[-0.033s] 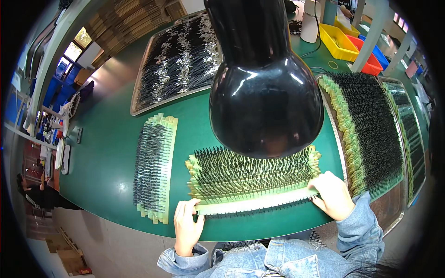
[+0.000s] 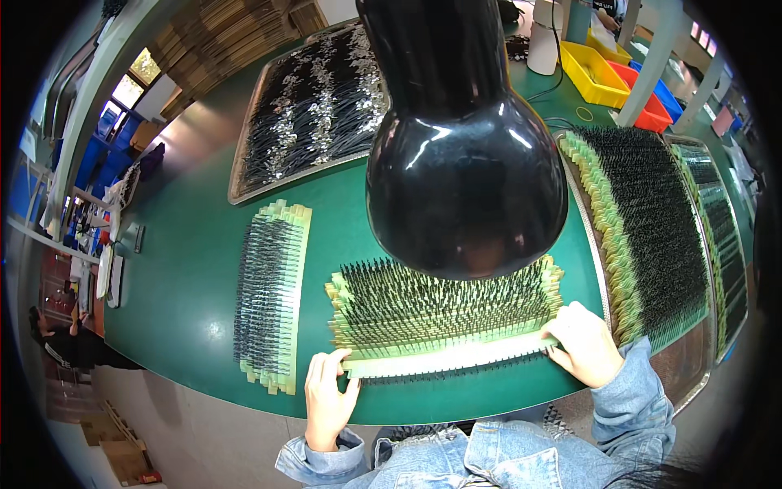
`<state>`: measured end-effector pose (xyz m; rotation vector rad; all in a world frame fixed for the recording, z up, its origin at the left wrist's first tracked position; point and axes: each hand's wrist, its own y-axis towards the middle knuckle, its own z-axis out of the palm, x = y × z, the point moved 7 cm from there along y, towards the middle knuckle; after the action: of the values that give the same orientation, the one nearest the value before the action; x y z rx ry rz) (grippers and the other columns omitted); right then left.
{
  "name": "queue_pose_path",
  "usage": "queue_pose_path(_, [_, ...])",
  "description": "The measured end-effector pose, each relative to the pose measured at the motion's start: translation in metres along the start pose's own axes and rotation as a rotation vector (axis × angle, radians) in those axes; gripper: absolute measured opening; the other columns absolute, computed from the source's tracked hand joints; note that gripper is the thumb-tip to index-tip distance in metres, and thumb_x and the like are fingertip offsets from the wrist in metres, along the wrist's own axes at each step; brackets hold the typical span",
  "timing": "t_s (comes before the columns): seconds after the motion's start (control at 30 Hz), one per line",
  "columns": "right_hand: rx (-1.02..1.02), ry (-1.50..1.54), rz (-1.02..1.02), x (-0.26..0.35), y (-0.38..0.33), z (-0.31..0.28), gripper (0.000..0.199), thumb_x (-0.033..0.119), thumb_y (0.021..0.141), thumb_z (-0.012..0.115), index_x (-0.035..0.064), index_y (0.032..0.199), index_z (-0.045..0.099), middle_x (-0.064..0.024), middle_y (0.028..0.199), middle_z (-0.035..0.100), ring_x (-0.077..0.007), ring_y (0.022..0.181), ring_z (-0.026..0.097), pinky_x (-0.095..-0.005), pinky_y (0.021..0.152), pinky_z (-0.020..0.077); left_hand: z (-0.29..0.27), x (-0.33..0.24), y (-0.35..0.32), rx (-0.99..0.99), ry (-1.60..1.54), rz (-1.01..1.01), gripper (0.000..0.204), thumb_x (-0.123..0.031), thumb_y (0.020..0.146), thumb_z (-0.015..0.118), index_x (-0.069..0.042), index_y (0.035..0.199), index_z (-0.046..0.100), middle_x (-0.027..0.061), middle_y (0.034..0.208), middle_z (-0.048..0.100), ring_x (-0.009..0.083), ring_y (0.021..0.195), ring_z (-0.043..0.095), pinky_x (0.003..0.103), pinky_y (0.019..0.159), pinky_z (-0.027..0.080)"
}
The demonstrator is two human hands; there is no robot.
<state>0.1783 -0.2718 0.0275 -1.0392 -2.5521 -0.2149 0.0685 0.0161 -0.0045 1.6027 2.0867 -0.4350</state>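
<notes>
A long pale green strip (image 2: 448, 357) with a row of small black pins along its near edge lies crosswise close to the table's front edge. My left hand (image 2: 327, 399) pinches its left end between thumb and fingers. At the right end my right hand (image 2: 585, 346) grips it the same way. Just behind the strip, a bank of similar green strips (image 2: 358, 322) with rows of upright black pins is laid side by side; a black lamp head (image 2: 468, 191) hides part of its far side. Another group of pinned strips (image 2: 273, 297) lies to the left.
At the back left stands a metal tray (image 2: 241, 183) of black wire-like parts with silvery pieces. To the right, more pinned strips (image 2: 643, 236) fill trays. Yellow (image 2: 595, 73) and red (image 2: 652, 114) bins are at the back right. A person in dark clothes (image 2: 77, 342) is far left.
</notes>
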Motion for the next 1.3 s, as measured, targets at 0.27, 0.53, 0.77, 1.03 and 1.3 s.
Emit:
queue_pose_path(0.27, [-0.073,0.162,0.091,-0.01,0.003,-0.003,0.029,0.005,0.059,0.063,0.0049,0.084,0.047,-0.0084,0.075,0.046,-0.0247,0.07,0.049,-0.0337,0.063,0.0416,-0.005,-0.006,0.005,-0.052,-0.045,0.055,0.039,0.002,0.056,0.06,-0.002,0.094,0.051,0.008,0.075,0.04,0.0193,0.068,0.043,0.029,0.063,0.038])
queue_pose_path(0.53, [-0.05,0.057,0.062,-0.011,0.002,-0.007,0.027,0.003,0.059,0.062,0.004,0.082,0.048,-0.0086,0.077,0.047,-0.0247,0.071,0.049,-0.0324,0.063,0.0422,-0.003,-0.01,0.002,-0.059,-0.035,0.167,0.023,0.003,0.055,0.059,-0.001,0.075,0.048,0.0098,0.075,0.047,0.024,0.072,0.045,0.03,0.064,0.039])
queue_pose_path(0.77, [-0.074,0.126,0.043,-0.016,0.003,-0.003,0.022,0.005,0.059,0.062,0.004,0.079,0.054,-0.0072,0.074,0.047,-0.023,0.07,0.047,-0.0313,0.063,0.0421,-0.006,-0.002,0.004,0.06,-0.114,0.063,0.025,0.002,0.054,0.06,-0.002,0.079,0.059,0.0089,0.077,0.05,0.0209,0.074,0.049,0.028,0.066,0.041])
queue_pose_path(1.03, [0.009,1.13,0.47,-0.031,0.014,0.001,0.017,0.007,0.074,0.059,-0.0009,0.086,0.051,-0.0059,0.071,0.054,-0.0103,0.064,0.053,-0.0227,0.058,0.0432,-0.032,0.016,0.005,-0.027,-1.281,-0.158,0.026,-0.017,0.078,0.053,0.005,0.088,0.042,0.021,0.068,0.054,0.0262,0.045,0.054,0.035,0.039,0.046])
queue_pose_path(1.3, [-0.357,1.843,0.425,-0.054,0.042,0.003,0.023,0.016,0.085,0.044,-0.0039,0.097,0.048,-0.0098,0.089,0.054,-0.0164,0.08,0.055,-0.0287,0.071,0.0461,-0.036,-0.004,0.05,-0.409,-1.284,-0.138,0.022,-0.019,0.086,0.039,0.001,0.094,0.041,0.0152,0.072,0.054,0.0207,0.045,0.05,0.031,0.037,0.044])
